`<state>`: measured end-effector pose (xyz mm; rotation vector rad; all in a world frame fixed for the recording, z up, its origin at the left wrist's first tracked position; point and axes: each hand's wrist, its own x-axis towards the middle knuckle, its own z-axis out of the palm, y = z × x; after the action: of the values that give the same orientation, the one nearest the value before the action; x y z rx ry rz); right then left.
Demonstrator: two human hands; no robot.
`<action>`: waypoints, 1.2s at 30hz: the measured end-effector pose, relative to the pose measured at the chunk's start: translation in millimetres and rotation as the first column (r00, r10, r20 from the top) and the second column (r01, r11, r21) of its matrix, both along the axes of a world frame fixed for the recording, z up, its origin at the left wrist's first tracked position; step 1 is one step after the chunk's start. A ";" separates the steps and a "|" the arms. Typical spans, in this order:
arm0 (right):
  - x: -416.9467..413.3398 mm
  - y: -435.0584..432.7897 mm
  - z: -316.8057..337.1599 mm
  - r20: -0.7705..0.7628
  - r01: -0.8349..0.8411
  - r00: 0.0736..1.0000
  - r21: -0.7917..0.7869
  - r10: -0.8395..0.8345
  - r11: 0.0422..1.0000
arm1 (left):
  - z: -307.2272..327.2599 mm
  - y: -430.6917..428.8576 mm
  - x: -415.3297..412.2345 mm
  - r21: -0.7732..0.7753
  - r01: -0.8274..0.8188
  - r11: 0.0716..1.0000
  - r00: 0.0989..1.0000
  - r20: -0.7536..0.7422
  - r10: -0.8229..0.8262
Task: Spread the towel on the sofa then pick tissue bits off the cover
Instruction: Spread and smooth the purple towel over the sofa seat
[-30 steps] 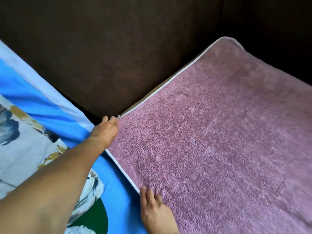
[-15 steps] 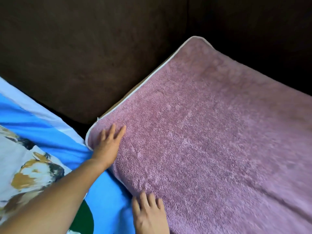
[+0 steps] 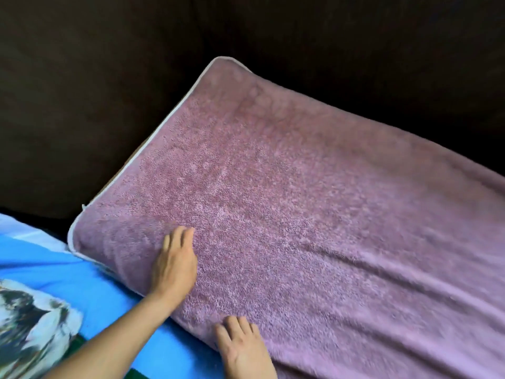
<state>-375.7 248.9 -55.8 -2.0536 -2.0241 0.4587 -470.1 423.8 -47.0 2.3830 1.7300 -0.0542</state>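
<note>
The purple towel (image 3: 314,209) lay spread on the dark sofa (image 3: 95,105), beside the blue cover (image 3: 54,269). Both hands rested flat on it, fingers straight, holding nothing: the left hand (image 3: 175,266) near its left corner, the right hand (image 3: 243,348) at its near edge. Earlier the left hand was closer to that corner.

The left grip (image 3: 175,266) is bare, and so is the forearm (image 3: 109,340) behind it, uncovered from the wrist down to the lower edge of the view. Of the right grip (image 3: 243,351) only the bare fingers (image 3: 232,328) and back show, cut off by that edge. Motion blur softens both.
</note>
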 end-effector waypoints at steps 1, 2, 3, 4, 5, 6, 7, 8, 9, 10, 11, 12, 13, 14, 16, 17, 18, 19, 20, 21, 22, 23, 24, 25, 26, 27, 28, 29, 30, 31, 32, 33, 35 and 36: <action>16.0 -10.7 -0.2 0.043 0.046 0.998 0.032 -0.048 0.998 | 1.3 -25.0 22.3 0.015 0.109 0.994 0.992 0.068 -0.110; 29.7 -19.6 -1.0 0.081 0.084 0.993 0.079 -0.090 0.993 | 2.2 -48.9 39.0 0.024 0.202 0.979 0.972 0.119 -0.203; 43.2 -29.0 -3.9 0.110 0.106 0.987 0.120 -0.119 0.987 | 3.5 -71.2 53.3 0.024 0.280 0.960 0.947 0.156 -0.280; 61.5 -44.5 -5.6 0.137 0.125 0.980 0.149 -0.146 0.981 | 4.7 -97.2 70.8 0.024 0.361 0.932 0.914 0.188 -0.359; 76.7 -57.3 -7.0 0.152 0.140 0.974 0.171 -0.167 0.975 | 4.4 -120.2 82.6 0.018 0.430 0.903 0.881 0.208 -0.424; 90.4 -70.1 -8.9 0.161 0.152 0.970 0.183 -0.182 0.971 | 3.9 -142.6 91.4 0.005 0.486 0.874 0.852 0.217 -0.476; 102.6 -83.0 -10.7 0.174 0.162 0.965 0.188 -0.195 0.969 | 3.7 -163.0 98.2 0.006 0.538 0.843 0.820 0.226 -0.526; 115.1 -97.6 -12.0 0.192 0.170 0.960 0.184 -0.205 0.968 | 4.1 -182.6 104.5 0.025 0.588 0.809 0.785 0.227 -0.577; 128.2 -114.8 -11.4 0.204 0.174 0.956 0.174 -0.209 0.969 | 4.6 -203.2 111.0 0.053 0.633 0.772 0.746 0.224 -0.627; 138.4 -128.6 -11.5 0.209 0.171 0.957 0.155 -0.202 0.973 | 3.8 -218.9 113.2 0.074 0.672 0.737 0.710 0.218 -0.670; 147.7 -141.9 -12.3 0.211 0.167 0.959 0.128 -0.191 0.978 | 3.1 -232.6 114.4 0.092 0.708 0.701 0.675 0.205 -0.709; 156.7 -155.2 -11.9 0.205 0.162 0.962 0.099 -0.180 0.982 | 2.7 -245.6 115.8 0.094 0.746 0.659 0.637 0.188 -0.748; 164.1 -165.5 -11.2 0.197 0.157 0.966 0.074 -0.169 0.985 | 1.8 -254.9 115.9 0.081 0.788 0.610 0.595 0.157 -0.789; 171.3 -178.0 -10.5 0.190 0.157 0.968 0.059 -0.166 0.986 | 1.9 -264.6 117.5 0.035 0.830 0.556 0.550 0.109 -0.828; 181.4 -200.9 -11.3 0.188 0.183 0.963 0.082 -0.195 0.980 | 3.7 -278.3 122.2 -0.110 0.881 0.460 0.462 0.002 -0.887; 184.0 -210.1 -12.2 0.196 0.204 0.955 0.105 -0.221 0.973 | 4.3 -281.9 123.5 -0.188 0.881 0.434 0.435 -0.038 -0.900; 185.7 -219.2 -13.4 0.205 0.224 0.947 0.124 -0.246 0.967 | 5.4 -285.5 124.9 -0.236 0.873 0.426 0.423 -0.067 -0.904; 187.2 -230.9 -13.9 0.216 0.237 0.940 0.144 -0.264 0.961 | 6.8 -290.4 127.2 -0.245 0.869 0.431 0.422 -0.092 -0.902; 187.9 -241.2 -15.8 0.229 0.229 0.938 0.159 -0.261 0.960 | 7.7 -293.2 128.7 -0.244 0.864 0.441 0.427 -0.110 -0.897; 187.7 -251.4 -17.7 0.232 0.205 0.944 0.143 -0.234 0.968 | 8.6 -295.6 129.8 -0.237 0.862 0.448 0.428 -0.132 -0.894; 188.2 -260.9 -18.4 0.226 0.173 0.955 0.097 -0.191 0.980 | 9.2 -297.3 131.6 -0.229 0.864 0.448 0.421 -0.158 -0.893; 189.4 -271.5 -18.5 0.214 0.143 0.966 0.036 -0.147 0.989 | 8.9 -300.0 133.6 -0.218 0.872 0.438 0.405 -0.183 -0.896; 190.4 -279.4 -19.1 0.219 0.122 0.969 -0.019 -0.115 0.992 | 9.2 -300.7 135.0 -0.208 0.877 0.433 0.394 -0.203 -0.896; 190.5 -285.7 -18.7 0.232 0.118 0.967 -0.064 -0.100 0.991 | 10.7 -301.4 135.9 -0.199 0.880 0.431 0.388 -0.222 -0.894; 190.1 -289.2 -17.3 0.248 0.133 0.963 -0.081 -0.109 0.988 | 12.0 -301.2 136.9 -0.188 0.884 0.428 0.384 -0.232 -0.894; 189.3 -289.9 -14.6 0.261 0.160 0.956 -0.083 -0.134 0.984 | 13.4 -300.5 138.0 -0.174 0.887 0.428 0.384 -0.238 -0.892; 187.3 -290.8 -12.2 0.275 0.189 0.947 -0.064 -0.165 0.980 | 15.0 -301.6 139.7 -0.164 0.887 0.431 0.388 -0.242 -0.889; 185.1 -289.9 -9.5 0.286 0.217 0.938 -0.047 -0.195 0.975 | 17.3 -301.5 142.2 -0.163 0.885 0.436 0.394 -0.239 -0.888; 183.3 -287.1 -7.1 0.295 0.242 0.930 -0.041 -0.219 0.969 | 18.6 -300.6 144.7 -0.161 0.888 0.430 0.390 -0.233 -0.891; 181.6 -285.7 -4.7 0.309 0.262 0.922 -0.048 -0.235 0.964 | 20.0 -300.7 147.2 -0.171 0.894 0.415 0.373 -0.234 -0.898; 181.1 -283.5 -2.3 0.324 0.277 0.914 -0.063 -0.243 0.959 | 21.1 -300.4 149.2 -0.190 0.897 0.400 0.353 -0.239 -0.905; 182.3 -280.6 0.2 0.339 0.292 0.908 -0.090 -0.246 0.952 | 20.1 -299.9 149.5 -0.219 0.895 0.389 0.335 -0.247 -0.909; 189.2 -275.0 5.3 0.372 0.349 0.884 -0.128 -0.281 0.928 | 17.7 -298.6 149.9 -0.262 0.879 0.398 0.334 -0.257 -0.907; 193.1 -277.0 7.8 0.388 0.393 0.866 -0.140 -0.315 0.909 | 16.8 -300.1 151.0 -0.256 0.882 0.395 0.333 -0.255 -0.908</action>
<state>-182.6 -28.1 -48.0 -2.7480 -1.7574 0.2519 -319.1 123.7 -30.1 3.0627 0.1641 -0.7396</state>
